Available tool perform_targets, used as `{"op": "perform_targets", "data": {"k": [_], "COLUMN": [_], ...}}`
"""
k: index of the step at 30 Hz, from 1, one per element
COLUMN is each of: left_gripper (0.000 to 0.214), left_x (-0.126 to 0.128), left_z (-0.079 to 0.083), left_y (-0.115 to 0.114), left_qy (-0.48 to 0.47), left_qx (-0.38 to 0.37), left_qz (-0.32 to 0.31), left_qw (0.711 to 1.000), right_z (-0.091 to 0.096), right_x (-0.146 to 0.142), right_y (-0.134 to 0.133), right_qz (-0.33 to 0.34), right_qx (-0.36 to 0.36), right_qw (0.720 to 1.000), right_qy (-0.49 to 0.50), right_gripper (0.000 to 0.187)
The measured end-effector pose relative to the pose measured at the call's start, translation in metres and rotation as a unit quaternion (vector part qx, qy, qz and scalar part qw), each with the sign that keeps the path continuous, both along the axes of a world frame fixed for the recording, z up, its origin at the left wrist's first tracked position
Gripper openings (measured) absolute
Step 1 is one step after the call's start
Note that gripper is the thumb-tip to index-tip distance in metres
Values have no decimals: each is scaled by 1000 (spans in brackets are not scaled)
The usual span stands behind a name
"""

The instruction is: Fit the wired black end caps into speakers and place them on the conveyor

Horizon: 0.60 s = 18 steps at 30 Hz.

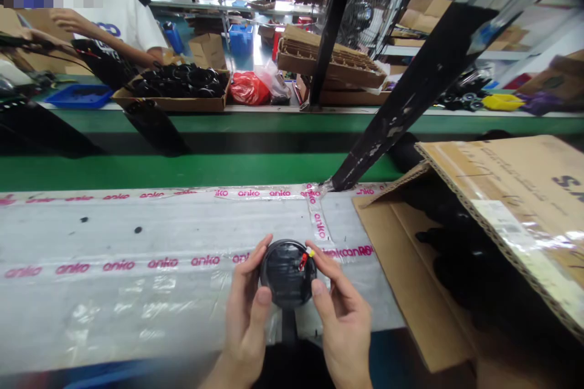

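Since both hands are closed on its rim, my left hand and right hand hold the round black disc between them, over the anko-printed plastic sheeting — its red-and-yellow wire tip lies nearer my right hand.

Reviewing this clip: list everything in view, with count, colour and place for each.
round black disc: one, black, held between both hands
thin wire tip: one, red and yellow, on the disc's face
transparent plastic-sheeted bench: one, pink lettering, under the hands
open corrugated cardboard box: one, brown, right, black items inside
green conveyor belt: one, green, beyond the bench
cardboard tray: one, brown, far side, many round black parts
blue plastic tray: one, blue, far left
red plastic bag: one, red, far side
co-worker in white T-shirt: one, far left
left hand: one, gripping disc's left edge
right hand: one, gripping disc's right edge
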<state>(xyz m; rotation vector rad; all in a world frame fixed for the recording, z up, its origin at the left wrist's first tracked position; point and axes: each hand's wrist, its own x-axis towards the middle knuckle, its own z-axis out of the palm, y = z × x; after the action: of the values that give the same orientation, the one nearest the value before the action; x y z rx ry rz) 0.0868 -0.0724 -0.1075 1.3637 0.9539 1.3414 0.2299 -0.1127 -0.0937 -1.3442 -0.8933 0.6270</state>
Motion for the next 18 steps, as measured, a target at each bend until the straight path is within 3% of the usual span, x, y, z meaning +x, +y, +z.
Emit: {"op": "perform_targets", "data": {"k": [3,8,11,18], "left_gripper": [37,34,35,29], "left_x": [-3,-1,1,-1], "left_z": [-9,-21,-16,3], "left_y": [-1,-2,1,17], "left_qy": [-36,-7,7,-14], "left_qx": [9,50,47,-67], "left_qz": [6,26,2,-2], "left_qw": [999,998,999,998], "right_z": [-3,-10,-14,-22], "right_x": [-1,2,4,3], "right_y": [2,-1,-2,0], "right_qz": [-1,-20,-21,-27], "right_qx": [12,1,6,21], "right_qw": [1000,999,999,999], "right_qy": [18,28,30,4], "right_gripper": [24,25,24,25]}}
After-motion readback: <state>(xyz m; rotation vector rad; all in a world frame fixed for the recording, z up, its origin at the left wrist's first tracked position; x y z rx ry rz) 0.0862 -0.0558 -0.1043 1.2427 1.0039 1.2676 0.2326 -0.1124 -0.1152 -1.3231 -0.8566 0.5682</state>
